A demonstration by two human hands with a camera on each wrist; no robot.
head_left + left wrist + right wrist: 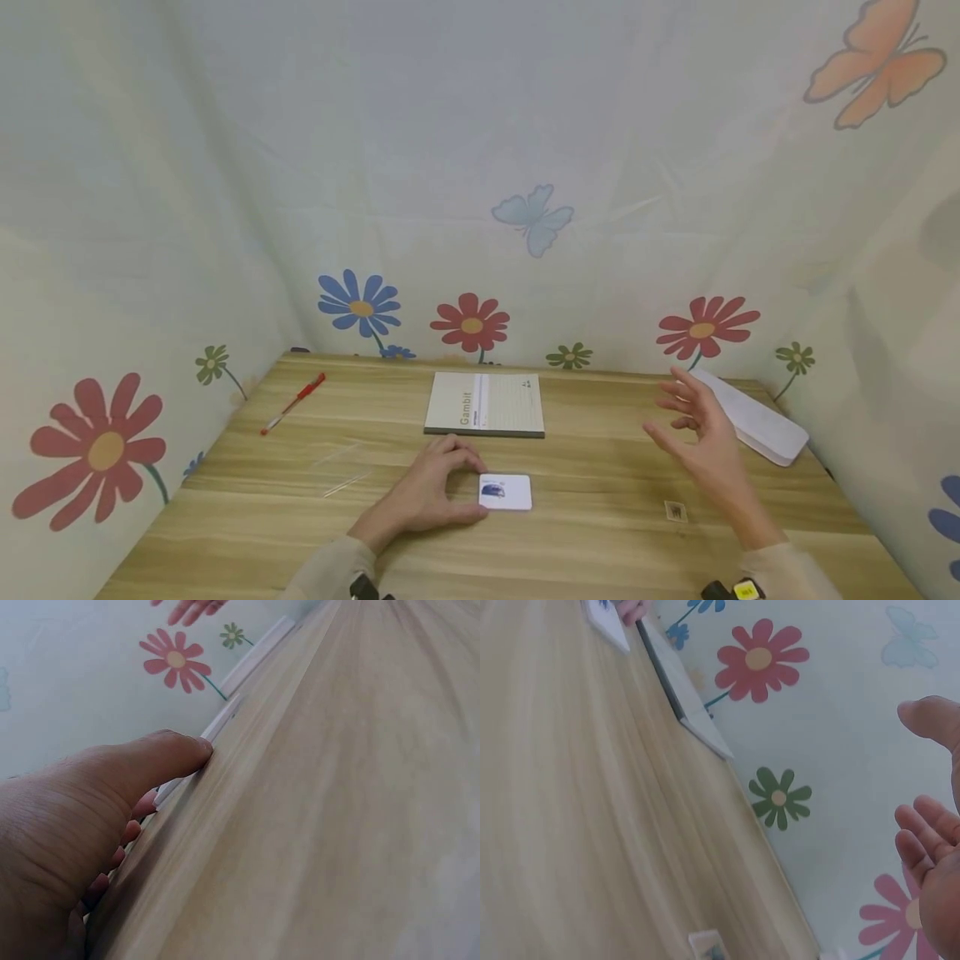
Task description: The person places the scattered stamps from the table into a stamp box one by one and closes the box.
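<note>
A small flat white rectangle with a dark blue picture on its left part lies on the wooden table in the head view. Thumb and index finger of my left hand pinch it by its left corners. From the left wrist it shows as a thin white slab with the thumb against its near edge. My right hand hovers above the table's right side, fingers spread and loosely bent, holding nothing. Below it on the table is a small stamp-like square, which also peeks in at the bottom of the right wrist view.
Behind the left hand lies a notebook marked "Gambit". At the back left is a red pen, and nearer, a clear plastic sleeve. A long white case lies at the right edge. Flower-printed curtains enclose the table.
</note>
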